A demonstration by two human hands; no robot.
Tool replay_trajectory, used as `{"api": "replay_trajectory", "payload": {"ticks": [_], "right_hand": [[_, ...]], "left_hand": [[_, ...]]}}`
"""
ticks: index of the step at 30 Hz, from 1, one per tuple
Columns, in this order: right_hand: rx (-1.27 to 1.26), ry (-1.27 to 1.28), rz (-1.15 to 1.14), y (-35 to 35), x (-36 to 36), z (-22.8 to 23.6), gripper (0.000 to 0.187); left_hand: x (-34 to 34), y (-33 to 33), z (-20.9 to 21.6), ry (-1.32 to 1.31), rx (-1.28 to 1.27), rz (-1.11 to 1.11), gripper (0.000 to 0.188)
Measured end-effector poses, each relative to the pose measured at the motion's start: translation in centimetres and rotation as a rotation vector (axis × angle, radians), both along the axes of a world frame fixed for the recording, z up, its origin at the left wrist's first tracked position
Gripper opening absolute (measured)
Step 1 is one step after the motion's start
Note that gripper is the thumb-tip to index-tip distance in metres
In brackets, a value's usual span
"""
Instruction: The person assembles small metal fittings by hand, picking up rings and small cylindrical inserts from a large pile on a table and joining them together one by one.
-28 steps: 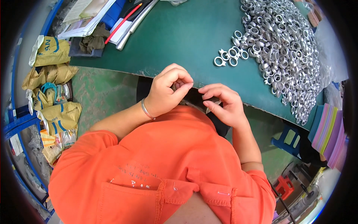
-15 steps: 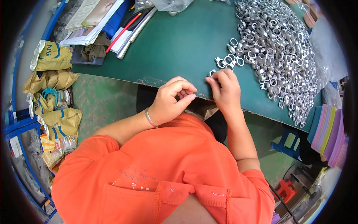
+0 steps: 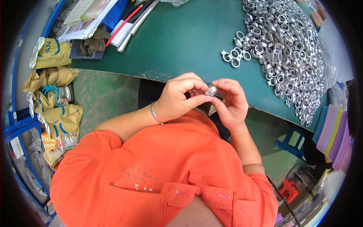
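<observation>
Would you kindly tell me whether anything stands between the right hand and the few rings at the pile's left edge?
Nothing visible does: only green tabletop lies between the right hand and those rings. That hand holds a silvery metal piece.

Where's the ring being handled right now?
Head view, right of centre: the metal ring is held between the left hand and right hand, by the near edge of the green table.
</observation>
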State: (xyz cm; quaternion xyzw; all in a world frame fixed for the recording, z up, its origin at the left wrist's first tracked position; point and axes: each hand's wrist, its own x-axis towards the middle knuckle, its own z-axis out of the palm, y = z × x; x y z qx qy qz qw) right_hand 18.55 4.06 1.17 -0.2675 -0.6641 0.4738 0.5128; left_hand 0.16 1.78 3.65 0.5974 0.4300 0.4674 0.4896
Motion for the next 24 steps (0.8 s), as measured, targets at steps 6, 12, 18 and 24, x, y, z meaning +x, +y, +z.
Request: {"api": "replay_trajectory", "payload": {"ticks": [6,12,18,24], "right_hand": [[-0.248,-0.066,0.174,-0.1,1.6,0.7,0.022],[0.109,-0.571,0.109,0.2,2.1,1.6,0.018],[0.381,-0.792,-0.543,6.4,1.0,0.3,0.029],[0.170,-0.675,-0.391,5.8,0.0,-0.6,0.034]], "left_hand": [[-0.2,0.2,0.4,0.171,0.198,-0.019,0.016],[-0.8,-0.8,-0.6,0.256,0.002,-0.123,0.023],[-0.3,-0.1,-0.4,0.254,-0.017,-0.078,0.019],[-0.6,-0.4,-0.4,0.252,-0.056,-0.065,0.018]]}}
